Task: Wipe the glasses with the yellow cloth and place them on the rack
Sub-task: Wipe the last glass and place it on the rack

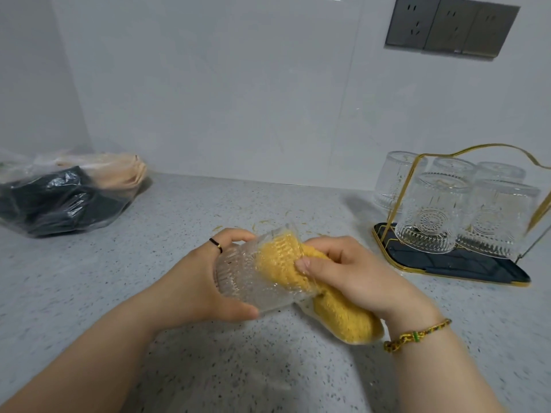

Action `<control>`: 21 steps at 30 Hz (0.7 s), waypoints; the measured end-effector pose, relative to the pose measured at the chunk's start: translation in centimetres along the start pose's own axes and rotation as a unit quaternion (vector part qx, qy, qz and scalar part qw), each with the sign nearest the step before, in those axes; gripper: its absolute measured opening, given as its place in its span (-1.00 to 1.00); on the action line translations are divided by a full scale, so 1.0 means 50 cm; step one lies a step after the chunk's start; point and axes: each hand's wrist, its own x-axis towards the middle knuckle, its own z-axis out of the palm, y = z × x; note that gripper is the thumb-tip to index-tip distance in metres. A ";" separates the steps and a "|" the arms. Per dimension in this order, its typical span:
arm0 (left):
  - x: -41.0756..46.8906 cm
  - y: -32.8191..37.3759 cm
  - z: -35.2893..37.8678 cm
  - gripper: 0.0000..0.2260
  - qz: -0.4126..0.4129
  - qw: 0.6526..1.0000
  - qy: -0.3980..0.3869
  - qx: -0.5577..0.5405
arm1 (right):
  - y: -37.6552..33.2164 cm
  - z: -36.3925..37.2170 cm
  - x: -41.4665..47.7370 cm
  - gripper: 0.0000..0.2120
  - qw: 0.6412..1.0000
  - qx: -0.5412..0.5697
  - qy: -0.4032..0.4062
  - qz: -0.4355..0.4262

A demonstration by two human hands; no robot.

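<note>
Gripping the ribbed glass (238, 278) on its side over the counter (179, 210), the left hand (196, 284) is curling round its base — the right hand (354, 275) is pinching the yellow cloth (346, 320) pushed into its mouth. At three o'clock of it, the rack (447, 263) is holding five upturned glasses (432, 213).

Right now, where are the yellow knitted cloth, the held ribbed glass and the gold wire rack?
yellow knitted cloth (346, 320): head view, hanging tail.
held ribbed glass (238, 280): head view, side wall.
gold wire rack (453, 265): head view, tray base.

Speckled grey countertop (74, 293), pale tiled wall (238, 84), dark socket panel (450, 25).
</note>
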 end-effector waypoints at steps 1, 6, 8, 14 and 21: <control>0.000 -0.002 -0.001 -0.31 0.002 1.000 -0.002 0.002 | 0.001 0.002 0.000 -0.70 1.000 0.002 -0.015 0.008; 0.004 -0.006 0.000 -0.33 -0.016 0.998 0.015 -0.053 | -0.006 0.004 -0.001 -0.90 0.998 0.022 0.049 0.023; 0.006 -0.013 -0.004 -0.32 -0.032 0.994 0.023 -0.107 | -0.008 0.004 -0.002 -0.81 0.992 0.058 0.113 0.016; 0.012 -0.041 0.001 -0.10 -0.047 0.958 0.023 -0.283 | -0.016 -0.019 -0.018 -0.73 0.994 0.064 0.081 -0.031; 0.015 -0.042 -0.007 -0.06 -0.051 0.940 0.007 -0.336 | -0.012 -0.012 -0.016 -0.56 0.989 0.079 0.117 -0.042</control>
